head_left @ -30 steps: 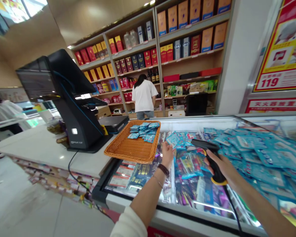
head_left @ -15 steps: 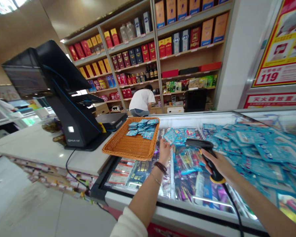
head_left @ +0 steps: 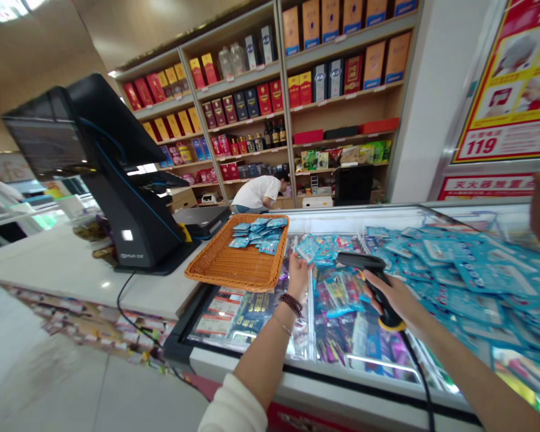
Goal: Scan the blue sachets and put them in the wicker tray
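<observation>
My right hand [head_left: 384, 295] is wrapped round the handle of a black barcode scanner [head_left: 362, 261], whose head points left. Between thumb and fingers, my left hand [head_left: 299, 271] pinches a blue packet [head_left: 308, 247] at the near edge of a small group of packets on the glass-topped freezer [head_left: 225, 360]. To the left, a brown wicker basket [head_left: 234, 267] holds several blue packets [head_left: 257, 231] at its far end. A large heap of blue packets [head_left: 472, 270] spreads to the right of the scanner.
A black register screen [head_left: 130, 222] stands on the white counter [head_left: 54, 264] at left, beside a grey box [head_left: 204, 221]. The scanner's cable hangs over the freezer's front edge. Behind, a person in white [head_left: 256, 193] bends before stocked shelves [head_left: 247, 123].
The view has shifted slightly. The person behind has bent lower. My hands keep their holds on the packet and the scanner.
</observation>
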A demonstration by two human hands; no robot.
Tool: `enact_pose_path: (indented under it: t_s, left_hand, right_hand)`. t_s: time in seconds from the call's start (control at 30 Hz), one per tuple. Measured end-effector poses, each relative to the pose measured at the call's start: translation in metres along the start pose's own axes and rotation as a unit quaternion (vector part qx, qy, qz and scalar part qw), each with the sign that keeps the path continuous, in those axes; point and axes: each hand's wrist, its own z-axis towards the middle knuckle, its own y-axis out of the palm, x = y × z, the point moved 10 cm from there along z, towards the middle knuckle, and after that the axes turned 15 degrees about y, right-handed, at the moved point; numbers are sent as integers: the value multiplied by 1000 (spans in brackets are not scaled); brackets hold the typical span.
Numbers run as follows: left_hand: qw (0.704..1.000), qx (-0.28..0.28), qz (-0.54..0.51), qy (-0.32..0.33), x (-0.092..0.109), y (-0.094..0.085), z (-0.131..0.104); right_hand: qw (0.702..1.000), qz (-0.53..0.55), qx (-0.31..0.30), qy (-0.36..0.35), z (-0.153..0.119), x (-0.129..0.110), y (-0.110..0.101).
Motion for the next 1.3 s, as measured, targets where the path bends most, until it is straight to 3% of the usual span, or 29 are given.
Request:
enact_pose_path:
  t_s: [0.17,0.3,0.4,0.5,0.63,0.8,0.93,1.03,1.13,1.2,1.3]
  left_hand:
    - [1000,-4,8,-4,1,1,1]
    - [999,-14,31,-17,-3,11,4]
    - [999,-22,18,-22,-8,32,8]
    - [998,-56,14,-24,-12,70,11]
    - [990,-138,22,-28,-17,142,12]
    - [970,-235,22,-53,-29,230,8]
    - [953,-294,19,-70,-37,271,1]
    - [946,-318,53,-18,-25,279,4]
    - [942,-323,78,48,-3,268,14]
    - [942,-309,104,82,15,248,25]
    - [941,-275,162,110,39,201,45]
  right_hand:
    - [999,39,36,-1,-4,-8,-28]
    - [993,71,92,-2,-16,-18,-75]
    - [989,81,123,-15,-31,-30,-114]
    - [981,90,169,-10,-53,-38,-148]
    - [974,94,205,-7,-79,-43,-177]
    - [970,103,221,-15,-92,-34,-201]
    - [966,109,233,-13,-98,-31,-208]
    - [966,103,236,-19,-100,-37,-203]
    - [969,96,227,-30,-96,-46,-193]
    - [972,91,216,-34,-90,-51,-185]
    - [975,87,201,-32,-76,-54,-169]
